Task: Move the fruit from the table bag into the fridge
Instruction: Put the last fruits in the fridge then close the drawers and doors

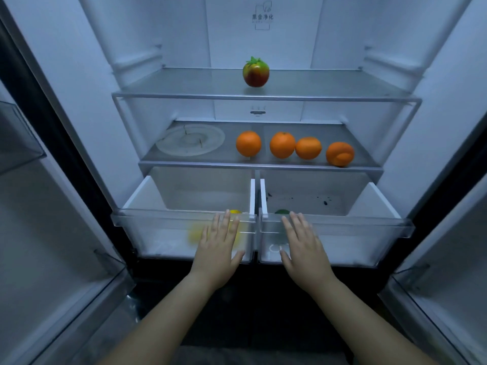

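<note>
Four oranges [282,144] line the middle shelf [229,157] (red fruit [256,73] above).

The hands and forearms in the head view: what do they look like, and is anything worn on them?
The left hand and right hand are bare: no gloves, rings or watch show. The left forearm and right forearm are bare too, with no sleeve in view.

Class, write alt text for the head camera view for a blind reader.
The left hand and right hand lie flat against the fridge's open left drawer, with a yellow fruit, and right drawer, with a green fruit. Four oranges line the shelf above; a red-green fruit sits on the top shelf.
</note>
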Demonstrator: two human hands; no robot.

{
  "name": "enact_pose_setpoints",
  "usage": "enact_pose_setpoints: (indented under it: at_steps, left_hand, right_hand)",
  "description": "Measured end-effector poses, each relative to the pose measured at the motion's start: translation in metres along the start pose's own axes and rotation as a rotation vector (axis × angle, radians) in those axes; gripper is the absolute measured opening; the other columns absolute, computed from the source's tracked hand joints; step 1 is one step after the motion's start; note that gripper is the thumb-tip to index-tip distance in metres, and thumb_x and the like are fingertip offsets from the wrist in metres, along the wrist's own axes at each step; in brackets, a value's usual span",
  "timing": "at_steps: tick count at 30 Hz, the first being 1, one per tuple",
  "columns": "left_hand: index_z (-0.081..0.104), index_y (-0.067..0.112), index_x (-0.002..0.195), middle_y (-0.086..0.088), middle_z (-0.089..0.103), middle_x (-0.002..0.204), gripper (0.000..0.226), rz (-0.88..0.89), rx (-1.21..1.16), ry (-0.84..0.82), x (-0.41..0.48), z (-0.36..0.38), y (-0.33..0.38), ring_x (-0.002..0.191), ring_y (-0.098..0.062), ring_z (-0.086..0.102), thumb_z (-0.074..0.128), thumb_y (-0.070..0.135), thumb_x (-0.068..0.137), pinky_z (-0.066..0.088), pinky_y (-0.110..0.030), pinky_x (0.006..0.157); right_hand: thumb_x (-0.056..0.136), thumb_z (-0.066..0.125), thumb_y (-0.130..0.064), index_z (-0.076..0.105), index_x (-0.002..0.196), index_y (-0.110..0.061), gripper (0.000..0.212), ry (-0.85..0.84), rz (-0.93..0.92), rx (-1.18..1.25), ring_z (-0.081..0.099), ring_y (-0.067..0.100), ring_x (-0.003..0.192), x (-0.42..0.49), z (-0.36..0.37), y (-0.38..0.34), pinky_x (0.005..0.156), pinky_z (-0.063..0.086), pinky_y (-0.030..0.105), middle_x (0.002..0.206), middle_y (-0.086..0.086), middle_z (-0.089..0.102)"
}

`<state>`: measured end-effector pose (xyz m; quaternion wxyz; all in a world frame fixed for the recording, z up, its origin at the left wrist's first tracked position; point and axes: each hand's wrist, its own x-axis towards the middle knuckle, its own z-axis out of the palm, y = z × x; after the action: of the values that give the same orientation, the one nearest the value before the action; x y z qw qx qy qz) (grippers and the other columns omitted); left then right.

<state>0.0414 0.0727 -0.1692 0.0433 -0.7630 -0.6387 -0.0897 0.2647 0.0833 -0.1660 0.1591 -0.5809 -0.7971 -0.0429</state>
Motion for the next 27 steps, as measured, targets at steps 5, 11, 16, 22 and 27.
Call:
enact_pose_setpoints:
  at_steps: [5, 11, 16, 22, 27]
  left_hand:
    - [0.011, 0.014, 0.151, -0.013, 0.015, 0.157, 0.085, -0.003, 0.036, 0.077, -0.001, 0.021, -0.001, 0.144, -0.033, 0.012, 0.033, 0.057, 0.08, 0.025, -0.055, 0.108]
    - [0.008, 0.011, 0.151, -0.014, 0.009, 0.158, 0.078, -0.005, 0.069, 0.136, 0.002, 0.038, -0.002, 0.145, -0.034, 0.009, 0.028, 0.051, 0.087, 0.02, -0.061, 0.109]
    - [0.015, 0.017, 0.15, -0.008, 0.02, 0.156, 0.073, 0.063, -0.05, 0.281, 0.004, 0.052, -0.012, 0.144, -0.028, 0.015, 0.042, 0.04, 0.086, 0.015, -0.061, 0.111]
    - [0.02, 0.022, 0.144, -0.006, 0.031, 0.145, 0.069, 0.063, -0.087, 0.47, 0.02, 0.075, -0.016, 0.146, -0.018, 0.003, 0.046, 0.037, 0.082, 0.006, -0.056, 0.112]
    - [0.024, 0.023, 0.139, -0.006, 0.036, 0.135, 0.068, 0.095, -0.007, 0.601, 0.035, 0.091, -0.02, 0.145, -0.019, 0.009, 0.049, 0.039, 0.079, -0.004, -0.049, 0.113]
  right_hand:
    - [0.078, 0.067, -0.027, 0.024, 0.147, -0.007, 0.084, 0.06, 0.026, -0.009, 0.014, 0.03, 0.144, -0.006, 0.015, -0.004, 0.115, 0.019, 0.047, 0.155, 0.013, 0.022]
    - [0.084, 0.055, -0.034, 0.025, 0.147, -0.004, 0.076, 0.142, 0.045, -0.069, 0.012, 0.031, 0.144, -0.003, 0.033, -0.004, 0.114, 0.019, 0.049, 0.155, 0.016, 0.018]
    - [0.089, 0.045, -0.043, 0.021, 0.146, -0.004, 0.073, 0.214, 0.073, -0.118, 0.013, 0.034, 0.144, 0.002, 0.052, -0.003, 0.114, 0.018, 0.051, 0.154, 0.018, 0.019]
    - [0.089, 0.041, -0.048, 0.012, 0.145, -0.003, 0.077, 0.291, 0.088, -0.176, 0.014, 0.039, 0.141, 0.011, 0.069, -0.005, 0.113, 0.016, 0.055, 0.15, 0.022, 0.019]
    - [0.086, 0.043, -0.048, 0.011, 0.142, -0.002, 0.079, 0.348, 0.101, -0.224, 0.014, 0.041, 0.139, 0.017, 0.079, -0.005, 0.113, 0.014, 0.056, 0.146, 0.023, 0.021]
